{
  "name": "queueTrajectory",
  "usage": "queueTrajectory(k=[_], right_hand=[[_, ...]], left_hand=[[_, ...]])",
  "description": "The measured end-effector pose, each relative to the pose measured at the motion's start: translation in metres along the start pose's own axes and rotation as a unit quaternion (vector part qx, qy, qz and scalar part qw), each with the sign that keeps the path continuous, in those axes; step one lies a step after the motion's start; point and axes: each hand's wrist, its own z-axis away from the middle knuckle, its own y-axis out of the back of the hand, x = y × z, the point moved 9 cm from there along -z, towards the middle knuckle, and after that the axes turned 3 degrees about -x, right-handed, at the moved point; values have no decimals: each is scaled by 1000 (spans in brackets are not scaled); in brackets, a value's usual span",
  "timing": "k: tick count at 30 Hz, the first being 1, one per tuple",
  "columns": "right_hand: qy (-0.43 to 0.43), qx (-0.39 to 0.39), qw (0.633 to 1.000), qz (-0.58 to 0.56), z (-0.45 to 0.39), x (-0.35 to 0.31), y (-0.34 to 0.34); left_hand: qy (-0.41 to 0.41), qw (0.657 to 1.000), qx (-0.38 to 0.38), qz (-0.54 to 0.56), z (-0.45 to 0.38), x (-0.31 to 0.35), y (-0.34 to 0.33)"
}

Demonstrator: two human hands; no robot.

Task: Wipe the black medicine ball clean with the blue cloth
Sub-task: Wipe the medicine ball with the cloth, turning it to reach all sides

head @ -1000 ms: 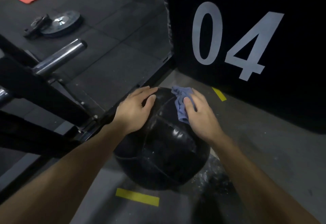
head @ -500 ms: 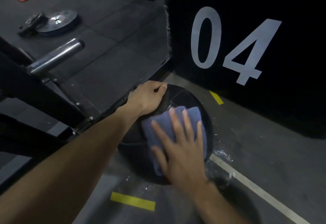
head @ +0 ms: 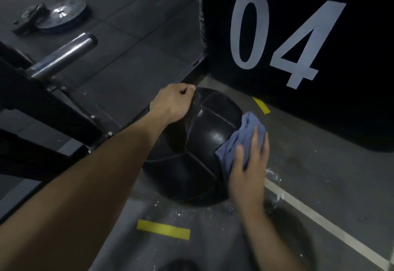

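Observation:
The black medicine ball [head: 198,149] sits on the grey floor in the middle of the head view. My left hand [head: 172,103] grips its upper left side, fingers curled over the far edge. The blue cloth [head: 238,142] lies against the ball's right side. My right hand [head: 249,168] presses it flat there with straight, spread fingers. The cloth's lower part is hidden under that hand.
A black wall panel [head: 287,42] marked 04 stands just behind the ball. A dark rack with a steel bar [head: 64,57] is at left. A weight plate [head: 61,14] lies far left. Yellow tape marks [head: 163,229] and a white line [head: 319,219] cross the floor.
My right hand has slid the cloth from the ball's front face round to its right side. My left hand has kept its hold on the upper left.

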Motion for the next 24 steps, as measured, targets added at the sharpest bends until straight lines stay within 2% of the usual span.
queueTrajectory(k=[5,9,14,17,20,24], right_hand=[[108,-11,987,116,96,-4,-46],[95,16,992,77,72,-30,-38],[164,-34,971,168,73,-60,-50],[242,-76,941,225,100,-66,-71],[307,-77,926,205,120,-78,-84],[311,-86,928,184,129,-85,-97]], left_hand=[[-38,998,-5,58,2,-25,5],[-98,989,46,99,34,-60,23],[-144,977,81,135,84,-110,35],[-119,979,85,142,104,-134,48],[-49,984,100,143,112,-159,61],[27,987,121,104,111,-157,73]])
